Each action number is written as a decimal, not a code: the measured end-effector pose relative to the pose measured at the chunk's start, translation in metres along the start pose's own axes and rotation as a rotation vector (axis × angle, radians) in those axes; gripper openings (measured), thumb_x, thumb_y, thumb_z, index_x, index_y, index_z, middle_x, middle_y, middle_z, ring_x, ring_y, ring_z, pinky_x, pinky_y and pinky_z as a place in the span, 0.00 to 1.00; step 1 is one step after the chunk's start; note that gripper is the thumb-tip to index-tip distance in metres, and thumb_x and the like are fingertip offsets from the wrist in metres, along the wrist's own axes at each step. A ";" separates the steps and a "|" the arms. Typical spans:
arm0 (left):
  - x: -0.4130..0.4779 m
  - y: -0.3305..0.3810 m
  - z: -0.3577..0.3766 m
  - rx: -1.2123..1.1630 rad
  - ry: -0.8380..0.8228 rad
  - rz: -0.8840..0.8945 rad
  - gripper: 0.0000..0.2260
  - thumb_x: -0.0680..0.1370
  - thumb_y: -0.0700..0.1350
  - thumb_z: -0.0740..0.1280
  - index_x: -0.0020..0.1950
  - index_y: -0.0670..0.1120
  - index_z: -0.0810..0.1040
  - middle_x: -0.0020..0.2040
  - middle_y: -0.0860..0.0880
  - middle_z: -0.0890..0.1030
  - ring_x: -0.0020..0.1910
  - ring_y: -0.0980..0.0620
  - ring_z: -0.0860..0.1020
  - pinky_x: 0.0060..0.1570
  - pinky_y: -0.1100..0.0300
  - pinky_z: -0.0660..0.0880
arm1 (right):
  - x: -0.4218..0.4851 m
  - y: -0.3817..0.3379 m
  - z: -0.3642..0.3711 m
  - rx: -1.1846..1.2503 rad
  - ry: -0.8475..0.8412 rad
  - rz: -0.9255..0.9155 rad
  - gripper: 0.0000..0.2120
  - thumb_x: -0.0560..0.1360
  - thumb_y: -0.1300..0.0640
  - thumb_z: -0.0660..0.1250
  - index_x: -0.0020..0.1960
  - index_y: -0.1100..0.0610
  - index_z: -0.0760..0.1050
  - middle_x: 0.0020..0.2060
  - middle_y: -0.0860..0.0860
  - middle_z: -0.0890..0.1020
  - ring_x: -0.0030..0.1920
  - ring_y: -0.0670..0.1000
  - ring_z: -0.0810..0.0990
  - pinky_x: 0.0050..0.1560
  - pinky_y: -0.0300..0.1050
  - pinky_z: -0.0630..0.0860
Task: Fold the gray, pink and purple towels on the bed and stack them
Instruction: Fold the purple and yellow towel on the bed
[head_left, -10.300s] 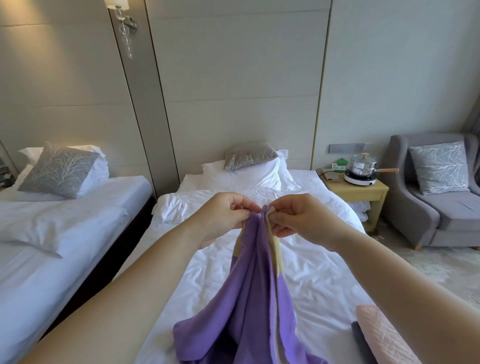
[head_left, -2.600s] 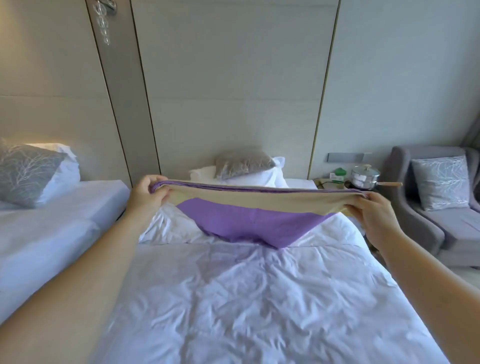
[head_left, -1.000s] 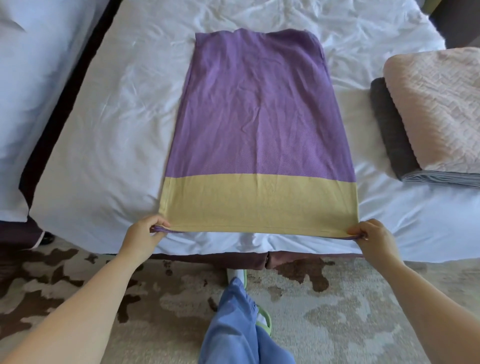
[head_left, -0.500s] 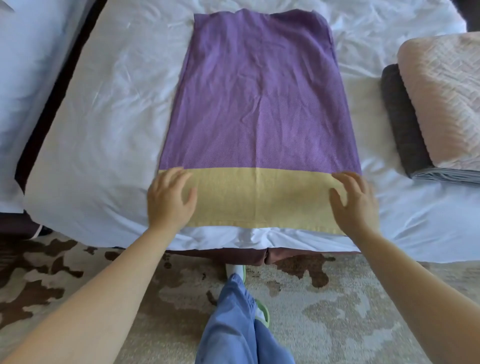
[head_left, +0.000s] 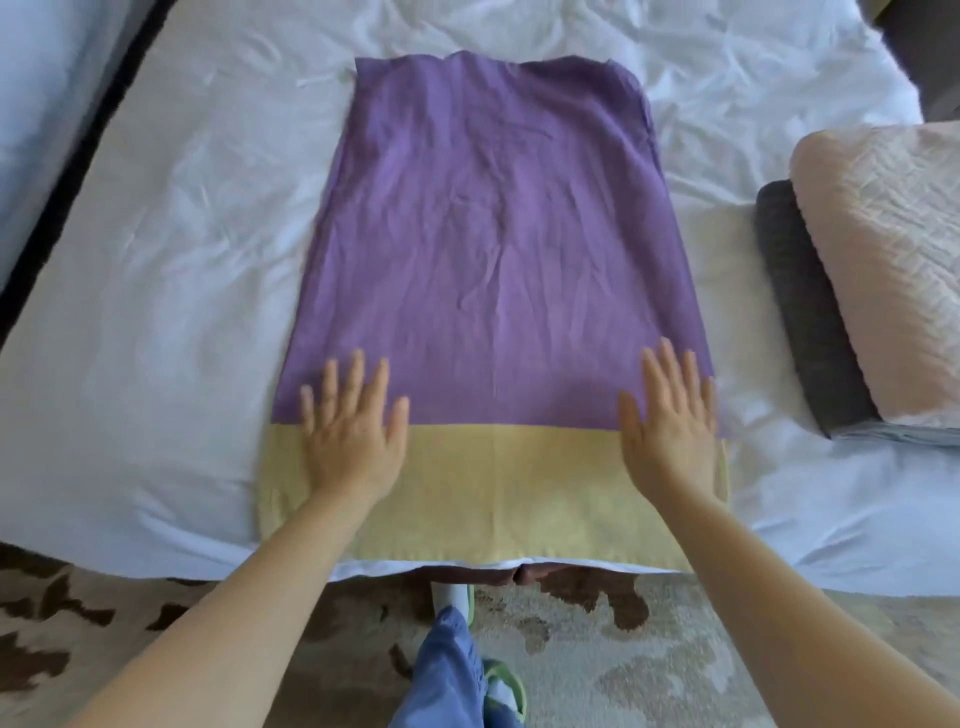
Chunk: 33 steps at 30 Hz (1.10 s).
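Our left hand (head_left: 353, 431) and right hand (head_left: 670, 421) sliding further up purple towel (head_left: 493, 234); grips flat, open, holding nothing.

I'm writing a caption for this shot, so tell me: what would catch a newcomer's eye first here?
The purple towel with its yellow band dominates, spread flat down the middle of the white bed. The left hand and right hand lie open and flat on it, near its side edges where purple meets yellow. At the right edge of the bed, the folded pink towel sits on the folded gray towel.
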<state>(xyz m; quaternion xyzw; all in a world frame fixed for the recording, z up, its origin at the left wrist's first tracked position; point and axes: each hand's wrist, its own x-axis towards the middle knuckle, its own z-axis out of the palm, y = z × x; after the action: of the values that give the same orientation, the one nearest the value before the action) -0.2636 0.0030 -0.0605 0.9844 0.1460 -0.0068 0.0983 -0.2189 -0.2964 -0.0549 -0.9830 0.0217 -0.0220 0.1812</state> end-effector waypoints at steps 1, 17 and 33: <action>0.015 0.019 -0.003 -0.040 0.019 0.089 0.26 0.78 0.56 0.53 0.75 0.50 0.65 0.76 0.46 0.61 0.76 0.42 0.58 0.73 0.42 0.49 | 0.015 -0.021 0.004 0.060 -0.014 -0.095 0.26 0.78 0.48 0.54 0.74 0.57 0.63 0.75 0.53 0.61 0.77 0.57 0.53 0.74 0.50 0.46; 0.171 0.054 0.022 0.015 -0.095 0.221 0.28 0.79 0.59 0.45 0.77 0.51 0.57 0.78 0.49 0.57 0.77 0.46 0.54 0.75 0.43 0.47 | 0.156 -0.072 0.052 -0.028 -0.158 -0.124 0.28 0.80 0.45 0.51 0.77 0.52 0.52 0.76 0.45 0.50 0.77 0.51 0.45 0.75 0.47 0.40; 0.312 0.106 0.041 0.023 -0.062 0.424 0.24 0.80 0.57 0.50 0.75 0.55 0.62 0.76 0.51 0.62 0.76 0.45 0.59 0.73 0.41 0.53 | 0.313 -0.065 0.071 -0.109 -0.230 -0.214 0.29 0.80 0.41 0.49 0.77 0.50 0.51 0.76 0.44 0.48 0.77 0.51 0.45 0.76 0.51 0.44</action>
<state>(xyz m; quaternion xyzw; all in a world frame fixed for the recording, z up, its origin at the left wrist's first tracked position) 0.0661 -0.0150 -0.0939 0.9934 -0.0676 -0.0181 0.0909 0.0995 -0.2270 -0.0866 -0.9840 -0.1027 0.0728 0.1258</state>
